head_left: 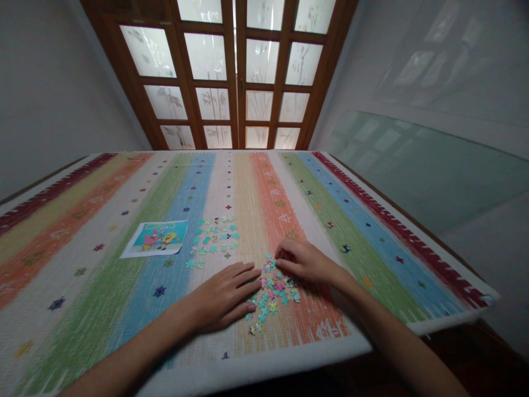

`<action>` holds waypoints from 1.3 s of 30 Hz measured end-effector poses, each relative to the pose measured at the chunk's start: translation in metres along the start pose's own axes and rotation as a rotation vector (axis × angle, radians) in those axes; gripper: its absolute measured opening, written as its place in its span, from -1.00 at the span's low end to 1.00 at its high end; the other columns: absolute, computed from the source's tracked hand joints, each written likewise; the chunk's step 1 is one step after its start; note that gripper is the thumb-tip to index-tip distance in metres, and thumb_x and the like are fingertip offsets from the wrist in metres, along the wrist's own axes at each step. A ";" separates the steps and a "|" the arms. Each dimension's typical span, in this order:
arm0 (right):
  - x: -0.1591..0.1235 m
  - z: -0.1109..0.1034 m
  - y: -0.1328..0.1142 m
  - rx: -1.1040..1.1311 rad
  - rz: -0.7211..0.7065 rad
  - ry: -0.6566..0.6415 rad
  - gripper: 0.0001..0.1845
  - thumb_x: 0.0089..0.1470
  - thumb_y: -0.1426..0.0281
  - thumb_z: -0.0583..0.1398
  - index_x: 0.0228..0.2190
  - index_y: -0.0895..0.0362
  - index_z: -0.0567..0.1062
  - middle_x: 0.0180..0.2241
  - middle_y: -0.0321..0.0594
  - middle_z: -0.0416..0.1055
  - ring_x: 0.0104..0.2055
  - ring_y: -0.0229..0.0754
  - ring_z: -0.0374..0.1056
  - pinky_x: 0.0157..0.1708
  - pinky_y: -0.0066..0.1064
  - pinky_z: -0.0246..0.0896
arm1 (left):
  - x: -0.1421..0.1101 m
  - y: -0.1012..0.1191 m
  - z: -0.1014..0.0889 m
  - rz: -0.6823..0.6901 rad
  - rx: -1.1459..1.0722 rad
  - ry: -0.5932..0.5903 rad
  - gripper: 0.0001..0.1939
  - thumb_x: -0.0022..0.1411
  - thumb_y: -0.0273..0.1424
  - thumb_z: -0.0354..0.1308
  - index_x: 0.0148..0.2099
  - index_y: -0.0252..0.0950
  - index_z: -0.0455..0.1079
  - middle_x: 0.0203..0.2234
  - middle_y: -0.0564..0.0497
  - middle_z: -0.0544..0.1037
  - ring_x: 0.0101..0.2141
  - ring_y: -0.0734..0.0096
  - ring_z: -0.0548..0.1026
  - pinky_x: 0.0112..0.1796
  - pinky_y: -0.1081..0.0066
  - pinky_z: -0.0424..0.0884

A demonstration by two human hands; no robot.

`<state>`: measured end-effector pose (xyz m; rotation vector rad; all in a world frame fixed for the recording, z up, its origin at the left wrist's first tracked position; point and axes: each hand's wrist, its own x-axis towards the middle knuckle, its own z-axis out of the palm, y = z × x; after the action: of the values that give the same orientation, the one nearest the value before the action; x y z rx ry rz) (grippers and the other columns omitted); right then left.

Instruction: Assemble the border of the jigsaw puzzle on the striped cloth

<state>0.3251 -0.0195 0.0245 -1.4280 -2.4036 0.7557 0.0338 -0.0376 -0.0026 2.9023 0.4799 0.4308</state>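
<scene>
The left hand (pixel 226 295) lies flat, its grip released, beside the loose puzzle pieces (pixel 273 293) on the striped counter (pixel 165 298); the right hand (pixel 303 260) curls at their far edge, its grip unclear. Beyond, spaced turquoise pieces (pixel 214 239) lie beside a cartoon picture (pixel 159 239).

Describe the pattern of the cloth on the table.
The cloth has orange, green, blue, yellow, pale and dark red stripes, seen best in the head view.
</scene>
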 end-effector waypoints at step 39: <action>-0.011 -0.027 0.026 -0.045 0.066 -0.177 -0.92 0.15 0.47 0.31 -0.36 0.16 0.48 -0.40 -0.21 0.47 -0.39 -0.21 0.34 -0.37 -0.41 0.17 | 0.001 0.000 0.002 0.029 0.028 0.006 -0.55 0.58 -0.18 -0.06 0.37 -0.25 0.20 0.26 -0.11 0.45 0.27 0.12 0.37 0.28 0.08 0.31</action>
<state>0.3622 -0.0108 0.0338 -1.5241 -2.5290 0.8835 0.0348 -0.0373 -0.0042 2.9391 0.4480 0.4402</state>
